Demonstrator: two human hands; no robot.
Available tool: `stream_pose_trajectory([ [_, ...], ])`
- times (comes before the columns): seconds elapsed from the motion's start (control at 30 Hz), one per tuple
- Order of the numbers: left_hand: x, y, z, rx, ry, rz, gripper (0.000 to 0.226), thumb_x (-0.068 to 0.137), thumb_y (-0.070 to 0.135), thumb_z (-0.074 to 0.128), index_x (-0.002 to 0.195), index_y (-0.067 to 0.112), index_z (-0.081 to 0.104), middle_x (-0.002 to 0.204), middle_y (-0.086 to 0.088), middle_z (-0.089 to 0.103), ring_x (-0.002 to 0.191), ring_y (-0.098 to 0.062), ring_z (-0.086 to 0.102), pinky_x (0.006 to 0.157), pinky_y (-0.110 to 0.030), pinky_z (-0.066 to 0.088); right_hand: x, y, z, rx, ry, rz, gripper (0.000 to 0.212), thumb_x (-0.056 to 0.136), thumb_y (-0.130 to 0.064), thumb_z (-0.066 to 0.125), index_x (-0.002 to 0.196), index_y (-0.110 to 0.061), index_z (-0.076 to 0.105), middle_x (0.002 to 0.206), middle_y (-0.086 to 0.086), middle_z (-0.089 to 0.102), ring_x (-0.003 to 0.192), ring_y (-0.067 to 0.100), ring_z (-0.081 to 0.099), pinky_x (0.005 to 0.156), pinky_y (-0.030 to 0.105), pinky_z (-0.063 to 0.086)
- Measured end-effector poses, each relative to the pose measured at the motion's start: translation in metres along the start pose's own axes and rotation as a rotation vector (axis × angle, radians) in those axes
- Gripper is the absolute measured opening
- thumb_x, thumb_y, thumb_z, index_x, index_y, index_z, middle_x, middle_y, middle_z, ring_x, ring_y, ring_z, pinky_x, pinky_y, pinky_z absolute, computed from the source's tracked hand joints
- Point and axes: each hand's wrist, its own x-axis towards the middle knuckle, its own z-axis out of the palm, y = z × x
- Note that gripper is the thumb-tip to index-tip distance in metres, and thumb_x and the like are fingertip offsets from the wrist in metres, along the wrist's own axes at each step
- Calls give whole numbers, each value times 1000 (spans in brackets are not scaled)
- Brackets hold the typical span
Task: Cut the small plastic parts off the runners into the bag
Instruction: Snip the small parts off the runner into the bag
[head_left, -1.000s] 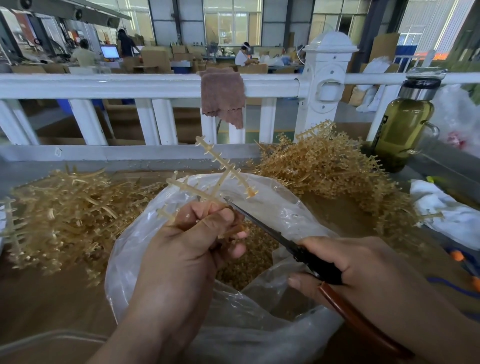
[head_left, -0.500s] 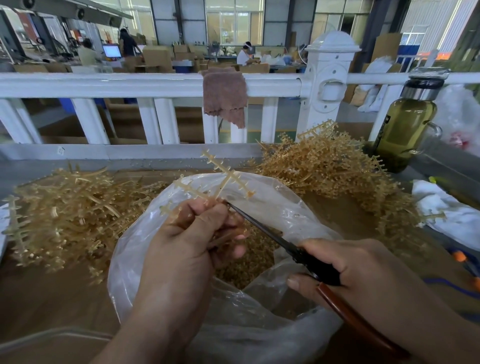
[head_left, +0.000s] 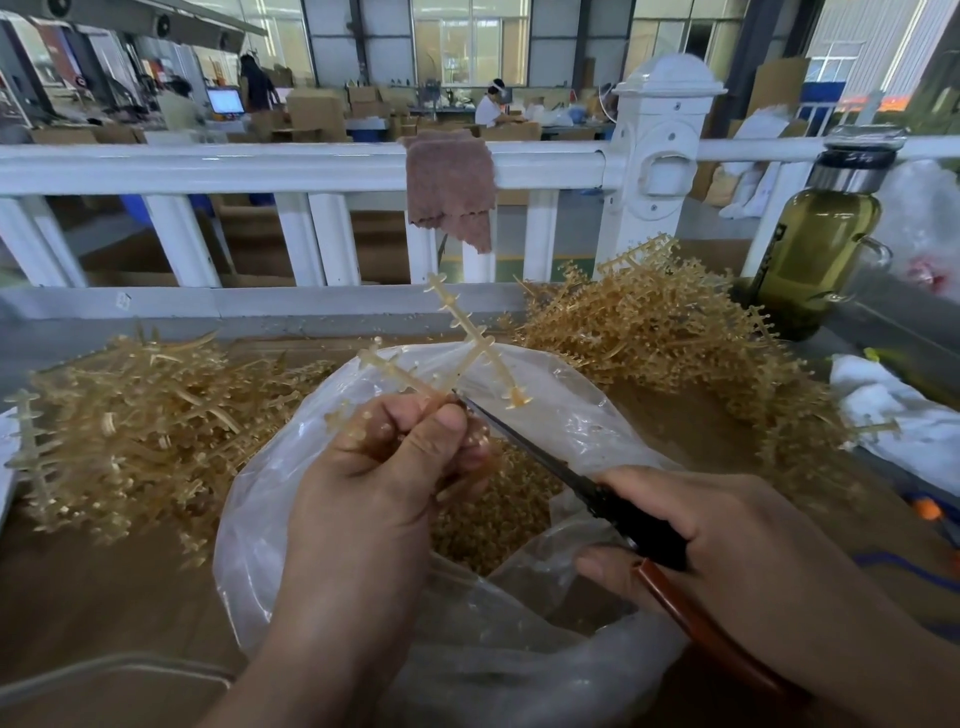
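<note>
While right fingers (head_left: 655, 480) grip scissors (head_left: 636, 522), left fingers (head_left: 415, 448) pinch the runner (head_left: 464, 325) over the bag (head_left: 283, 499).

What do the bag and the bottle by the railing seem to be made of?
The bag: thin clear plastic film, glossy, wrinkled, see-through. The bottle: probably glass or hard clear plastic, greenish liquid shows through; collar looks metal.

An amber runner (head_left: 460, 340) is tilting up toward 12 o'clock over the clear bag (head_left: 584, 415), scissors (head_left: 524, 441) are touching its stem from 4 o'clock, and cut parts (head_left: 498, 519) are lying inside.
</note>
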Motion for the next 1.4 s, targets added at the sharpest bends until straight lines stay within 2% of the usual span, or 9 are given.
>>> stream_pose_trajectory([
  [0.13, 2, 2, 1, -11, 9, 29, 7, 74, 23, 70, 68, 25, 67, 73, -4, 72, 69, -18, 73, 59, -26, 57, 1, 0, -1, -16, -4, 7, 55, 76, -78, 42, 102, -33, 62, 80, -15, 64, 75, 4, 60, 64, 31, 48],
  [0.3, 3, 0, -1, -51, 8, 45, 6, 72, 19, 71, 70, 20, 65, 74, -9, 71, 69, -21, 73, 65, -29, 60, 1, -2, -3, 25, -4, 39, 55, 74, -81, 46, 104, -38, 62, 83, -18, 65, 79, 1, 61, 65, 24, 48],
  [0.5, 7, -2, -2, -108, 28, 33, 12, 62, 20, 74, 59, 24, 64, 69, -4, 66, 63, -17, 68, 61, -32, 59, 0, 0, 1, 38, -8, 68, 84, 62, -101, 23, 122, -49, 49, 106, -25, 66, 97, -5, 61, 78, 20, 52],
  [0.67, 5, -3, 2, -86, -4, 64, 13, 67, 18, 71, 57, 26, 67, 64, 5, 66, 60, -12, 67, 60, -26, 58, -2, -1, -3, 44, -44, 86, 72, 68, -94, 35, 119, -46, 53, 102, -24, 66, 93, -5, 62, 76, 25, 53],
  [0.83, 6, -6, -1, -30, -26, 62, 18, 66, 12, 84, 64, 21, 68, 69, -4, 66, 66, -17, 68, 61, -30, 58, -4, -2, -7, 38, -63, 80, 77, 65, -97, 29, 118, -47, 54, 102, -25, 66, 93, -4, 62, 75, 24, 52],
  [0.97, 7, -8, -3, -59, -20, 63, 13, 70, 14, 77, 69, 17, 64, 74, -10, 65, 67, -21, 67, 58, -26, 54, -4, -2, -9, 36, -58, 77, 67, 72, -90, 38, 115, -42, 57, 100, -21, 67, 91, -1, 63, 74, 27, 53],
  [1.13, 6, -7, -2, -21, -31, 83, 27, 62, 8, 88, 66, 23, 65, 73, -6, 66, 67, -17, 69, 60, -25, 56, -3, -2, -9, 21, -48, 74, 65, 72, -90, 37, 113, -44, 58, 96, -23, 67, 89, -3, 63, 71, 25, 51],
  [1.23, 5, -7, 0, -58, -30, 98, 16, 61, 22, 80, 65, 24, 65, 71, -2, 66, 66, -16, 68, 61, -26, 57, -3, -3, -9, 21, -43, 63, 60, 73, -87, 40, 113, -45, 58, 96, -22, 67, 88, -3, 62, 71, 26, 52],
  [1.4, 4, -5, 0, -38, -29, 84, 10, 63, 24, 76, 62, 27, 67, 69, 3, 68, 66, -14, 69, 66, -28, 59, -3, -5, -8, 32, -28, 58, 59, 73, -83, 44, 109, -39, 60, 93, -19, 67, 86, -1, 63, 71, 27, 51],
])
